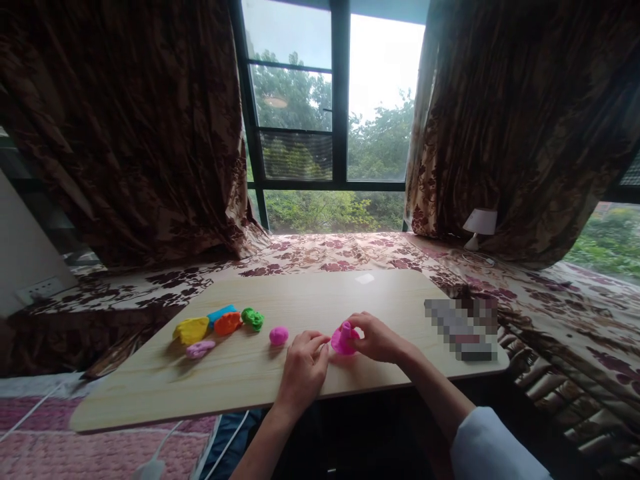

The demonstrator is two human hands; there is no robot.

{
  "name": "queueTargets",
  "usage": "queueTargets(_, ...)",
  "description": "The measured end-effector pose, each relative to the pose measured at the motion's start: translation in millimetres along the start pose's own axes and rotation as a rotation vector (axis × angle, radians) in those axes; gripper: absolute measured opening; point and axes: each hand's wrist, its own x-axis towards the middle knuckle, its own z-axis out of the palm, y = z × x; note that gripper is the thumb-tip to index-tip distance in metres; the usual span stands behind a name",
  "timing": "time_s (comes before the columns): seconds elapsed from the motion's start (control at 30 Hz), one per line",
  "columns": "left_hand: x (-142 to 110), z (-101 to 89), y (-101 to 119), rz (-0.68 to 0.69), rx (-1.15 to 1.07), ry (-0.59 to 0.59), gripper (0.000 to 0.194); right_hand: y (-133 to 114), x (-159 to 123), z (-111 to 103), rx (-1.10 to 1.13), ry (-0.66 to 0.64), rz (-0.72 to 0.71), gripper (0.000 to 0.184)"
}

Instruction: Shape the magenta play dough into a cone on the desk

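My right hand [376,339] pinches a bright pink piece of modelling clay [342,345], flattened and wide at the bottom with a short upright stub on top. It rests on or just above the light wooden table [240,380]. Just left of it is my left hand [303,370], its fingers curled and pressed together; whatever they may hold is hidden. A round pink clay ball [279,335] lies beside the left hand. Farther left sit lumps of yellow [191,330], blue [220,313], orange [228,324], green [253,319] and pale pink clay [200,349].
A blurred-out object [465,333] lies at the table's right end. Beyond the table is a flower-patterned window seat [320,250], with a small white lamp [481,223] at right. Dark curtains [165,133] flank the window. A white cable [227,445] hangs below the front edge.
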Motion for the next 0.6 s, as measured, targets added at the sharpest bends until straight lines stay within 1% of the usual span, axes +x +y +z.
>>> queueTargets(0.13, 0, -0.9, 3, 0.01, 0.008, -0.014, 0.023, 5, -2, 1, 0.038, -0.033, -0.022, 0.014)
queueTargets(0.27, 0, -2.2, 6, 0.037, 0.028, -0.05, 0.024, 6, -8, 8, 0.049, 0.006, -0.003, 0.007)
queueTargets(0.47, -1, -1.6, 8, 0.062, 0.054, -0.082, 0.026, 9, -8, 14, 0.018, 0.051, 0.048, 0.01)
queueTargets(0.6, -2, -2.5, 10, 0.077, 0.06, -0.082, 0.027, 6, -9, 10, -0.008, 0.05, 0.049, 0.009)
